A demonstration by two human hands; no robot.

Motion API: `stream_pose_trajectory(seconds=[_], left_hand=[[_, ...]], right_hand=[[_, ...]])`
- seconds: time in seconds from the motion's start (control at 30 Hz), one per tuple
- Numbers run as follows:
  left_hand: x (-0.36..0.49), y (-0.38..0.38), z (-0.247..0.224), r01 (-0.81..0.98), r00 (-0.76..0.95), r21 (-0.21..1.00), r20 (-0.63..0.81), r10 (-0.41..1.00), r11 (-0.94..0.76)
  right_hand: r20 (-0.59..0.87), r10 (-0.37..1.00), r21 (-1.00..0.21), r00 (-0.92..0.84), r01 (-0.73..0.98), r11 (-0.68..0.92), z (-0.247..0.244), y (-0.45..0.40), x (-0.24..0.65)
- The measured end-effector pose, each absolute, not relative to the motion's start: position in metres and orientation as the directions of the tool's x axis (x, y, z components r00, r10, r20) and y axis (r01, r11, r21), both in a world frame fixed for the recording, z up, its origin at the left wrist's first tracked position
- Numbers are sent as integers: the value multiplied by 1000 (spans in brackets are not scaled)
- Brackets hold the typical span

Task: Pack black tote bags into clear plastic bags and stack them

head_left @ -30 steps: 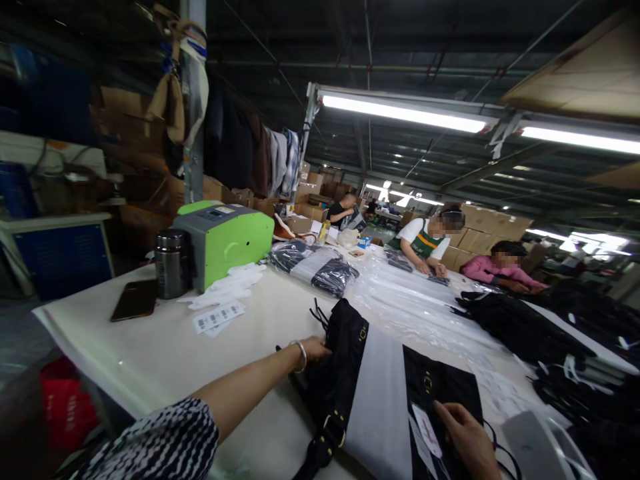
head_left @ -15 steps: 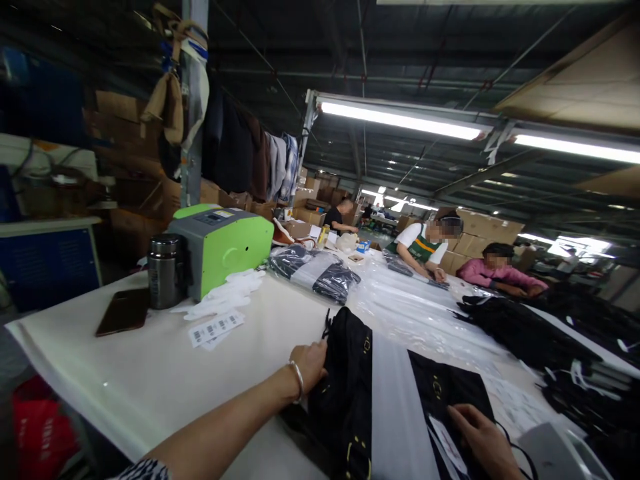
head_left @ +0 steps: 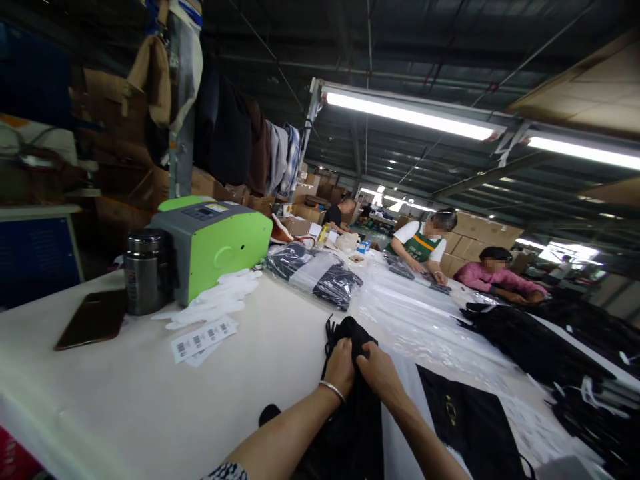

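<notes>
A black fabric bag [head_left: 367, 427] with gold-coloured metal fittings lies in front of me, a pale wrap strip [head_left: 407, 380] running across it. My left hand [head_left: 341, 368], a bracelet at its wrist, is closed on the bag's far end. Right beside it, my right hand [head_left: 376, 367] pinches the same black fabric. Dark cords stick out past my left hand. My forearms cover part of the bag, and the fingertips are partly hidden in the cloth.
On the left are a green-and-grey machine [head_left: 215, 247], a dark flask [head_left: 146, 270], a phone [head_left: 94, 320], white gloves [head_left: 215, 297] and barcode labels [head_left: 204, 337]. A plastic-wrapped black bundle [head_left: 315, 272] lies ahead. Clear plastic sheets [head_left: 410, 307] and black goods [head_left: 525, 340] lie right; co-workers sit beyond.
My right hand has moved left from the bag's right part to its far end, beside my left hand. My left hand has shifted slightly right. The view has moved a little too.
</notes>
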State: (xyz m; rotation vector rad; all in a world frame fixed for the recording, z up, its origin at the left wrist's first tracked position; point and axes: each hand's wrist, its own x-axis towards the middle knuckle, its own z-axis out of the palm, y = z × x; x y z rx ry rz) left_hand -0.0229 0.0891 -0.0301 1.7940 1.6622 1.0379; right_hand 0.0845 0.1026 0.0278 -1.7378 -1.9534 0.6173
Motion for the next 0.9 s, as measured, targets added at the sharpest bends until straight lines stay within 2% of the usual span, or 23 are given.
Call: stream_pose_trajectory(seconds=[0.1,0.17,0.27,0.33,0.43,0.5,0.57,0.67,0.77,0.9], left_hand=[[-29,89,-39,662,-7,721,280,960,-206],[-32,92,-42,684,-21,697,312,950,-214],[-32,100,-44,699,-64,684,351,934,-210],[-30,103,-47,704,-82,677,375,923,-213],[-28,102,-51,719,-65,655,396,916,-232],[-29,98,-51,731,-40,635,405,913,-250],[-29,95,-50,741,-13,614,417,909,-271],[-29,93,-48,749,32,588,428,903,-305],[-28,94,-49,758,75,560,435,897,-334],[-33,94,-55,757,165,507,464,871,-413]], right_hand=[[-48,990,-648,-129,759,68,21,105,92],[-79,979,-753,-187,655,64,22,102,94],[-42,980,-864,-195,499,62,30,101,92],[64,993,-803,-98,586,109,37,107,87],[227,972,-540,-51,824,170,42,123,78],[213,972,-386,-96,906,174,41,135,73],[173,976,-319,-131,930,181,38,145,71],[178,975,-339,-129,923,184,37,156,73],[194,974,-406,-120,893,191,36,160,76],[182,965,-503,-190,825,258,26,160,74]])
